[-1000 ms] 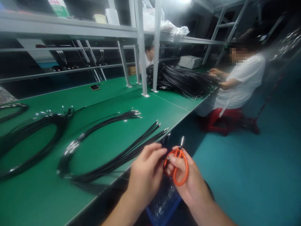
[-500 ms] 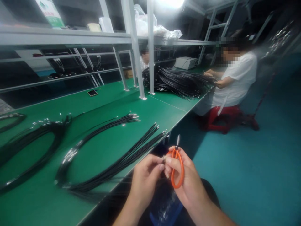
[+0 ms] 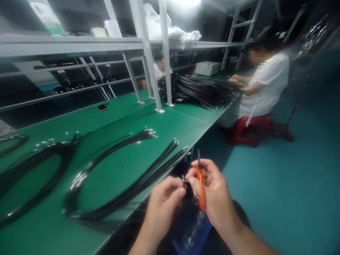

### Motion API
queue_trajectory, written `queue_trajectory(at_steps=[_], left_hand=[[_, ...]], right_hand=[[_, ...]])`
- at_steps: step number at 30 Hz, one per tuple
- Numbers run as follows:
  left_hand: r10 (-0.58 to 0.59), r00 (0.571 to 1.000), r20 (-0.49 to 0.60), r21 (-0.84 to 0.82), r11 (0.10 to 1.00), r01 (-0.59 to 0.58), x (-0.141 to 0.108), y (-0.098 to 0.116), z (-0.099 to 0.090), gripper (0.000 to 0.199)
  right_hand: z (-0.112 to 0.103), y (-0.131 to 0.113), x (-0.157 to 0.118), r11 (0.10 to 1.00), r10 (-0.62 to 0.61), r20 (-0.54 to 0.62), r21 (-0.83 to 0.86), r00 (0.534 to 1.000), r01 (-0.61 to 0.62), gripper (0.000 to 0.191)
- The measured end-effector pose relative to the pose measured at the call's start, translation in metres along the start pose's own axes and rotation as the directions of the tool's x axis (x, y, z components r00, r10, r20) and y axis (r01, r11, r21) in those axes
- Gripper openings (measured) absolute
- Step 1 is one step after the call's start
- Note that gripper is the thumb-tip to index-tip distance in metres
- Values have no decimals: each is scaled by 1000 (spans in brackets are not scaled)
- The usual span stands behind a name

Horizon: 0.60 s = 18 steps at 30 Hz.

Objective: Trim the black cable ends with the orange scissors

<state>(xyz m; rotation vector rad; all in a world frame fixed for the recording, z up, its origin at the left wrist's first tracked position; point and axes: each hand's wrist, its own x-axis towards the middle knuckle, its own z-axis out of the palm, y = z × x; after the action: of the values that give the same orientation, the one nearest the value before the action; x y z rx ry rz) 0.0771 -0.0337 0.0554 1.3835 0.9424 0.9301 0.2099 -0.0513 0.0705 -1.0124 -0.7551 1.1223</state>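
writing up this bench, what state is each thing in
Scissors, tip up in the right hand; open or shut unclear
Left hand, fingertips at a small silvery piece
Front cable bundle, bent in a U
Second cable bundle, looped
Small black device, lying flat
Red stool, occupied
Overhead light, lit

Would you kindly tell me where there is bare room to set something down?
The green bench is largely bare inside the curve of the bent cable bundle, between its tips and the pale posts, and at the near left, nearer than the coiled cables. It is crowded under the black cable heap at the far end.
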Motion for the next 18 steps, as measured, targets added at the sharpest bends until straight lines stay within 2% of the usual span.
queue_trajectory(at_steps=[5,11,15,18], left_hand=[[-6,1000,2,-24,1000,6,0,0,-1,14],[18,999,32,-43,999,-17,-2,0,0,17],[12,1000,26,-51,999,-10,-3,1,0,16],[21,1000,9,-47,999,-21,-4,2,2,13]], right_hand=[[-11,0,-6,968,-155,-23,-203,988,147,24],[-11,1,-9,870,-268,153,-385,951,307,24],[-9,3,-9,841,-306,133,-425,943,334,17],[-8,5,-11,810,-336,137,-463,932,360,23]])
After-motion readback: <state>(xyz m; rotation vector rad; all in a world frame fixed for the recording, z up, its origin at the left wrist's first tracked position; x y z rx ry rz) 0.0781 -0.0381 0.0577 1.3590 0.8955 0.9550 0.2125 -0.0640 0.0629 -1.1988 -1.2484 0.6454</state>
